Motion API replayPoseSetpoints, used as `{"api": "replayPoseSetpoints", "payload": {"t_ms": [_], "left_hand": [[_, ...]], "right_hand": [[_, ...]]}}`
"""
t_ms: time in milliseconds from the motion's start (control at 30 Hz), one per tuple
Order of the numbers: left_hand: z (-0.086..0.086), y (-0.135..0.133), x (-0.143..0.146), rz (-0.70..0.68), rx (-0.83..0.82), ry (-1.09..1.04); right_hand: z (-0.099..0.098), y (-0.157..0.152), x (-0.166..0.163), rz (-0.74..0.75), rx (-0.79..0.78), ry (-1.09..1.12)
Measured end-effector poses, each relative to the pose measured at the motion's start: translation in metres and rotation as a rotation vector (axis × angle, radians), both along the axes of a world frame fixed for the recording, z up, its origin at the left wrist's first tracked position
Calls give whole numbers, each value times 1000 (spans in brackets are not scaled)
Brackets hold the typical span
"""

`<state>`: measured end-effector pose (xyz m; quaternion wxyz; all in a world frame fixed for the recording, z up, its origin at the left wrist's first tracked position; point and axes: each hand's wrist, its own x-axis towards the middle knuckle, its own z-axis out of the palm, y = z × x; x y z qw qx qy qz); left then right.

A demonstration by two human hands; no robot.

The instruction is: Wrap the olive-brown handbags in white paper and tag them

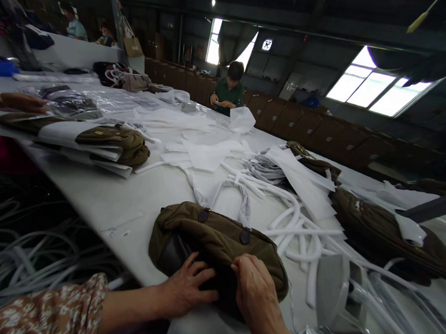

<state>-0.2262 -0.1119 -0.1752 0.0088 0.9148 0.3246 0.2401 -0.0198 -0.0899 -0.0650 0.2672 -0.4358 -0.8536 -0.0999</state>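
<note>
Two bare hands rest on an olive bag [218, 242] that lies at the near edge of the long white table [130, 201]. On the bag's near side, the left hand [187, 288] lies flat with fingers spread over a dark, smooth panel, not gripping. Just to the right of it, the right hand [255, 290] bends its fingers down onto the bag's olive cloth at the near rim; whether it pinches the cloth cannot be told. A floral sleeve [48, 310] covers the left forearm. Two dark round buttons [204, 215] sit on the bag's top face.

Just beyond the bag, white foam strips [298, 227] tangle across the table, and a white cloth pouch [305, 184] lies among them. Right of the bag, well apart, another olive bag [385, 232] lies on its side. Left of the bag and farther up the table, a wrapped olive bag [114, 142] lies on white sheets, and another person's hand [21, 103] rests near it at the table's left edge. Far beyond the bag, a person in a green shirt [227, 91] sits at the table's far end. Below the table, left of the bag, pale hoses [25, 240] heap on the floor.
</note>
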Motion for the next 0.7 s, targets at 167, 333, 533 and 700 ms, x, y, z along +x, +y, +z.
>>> {"api": "replayPoseSetpoints", "payload": {"t_ms": [167, 333, 533, 700], "left_hand": [[9, 0, -8, 172, -13, -30], [32, 22, -35, 282, -6, 36], [47, 48, -54, 311, 36, -13], [64, 69, -56, 473, 101, -95]], "right_hand": [[-39, 0, 24, -186, -35, 150], [-39, 13, 34, -116, -72, 191], [-21, 19, 32, 96, -5, 4], [-16, 20, 33, 173, 48, -51]]}}
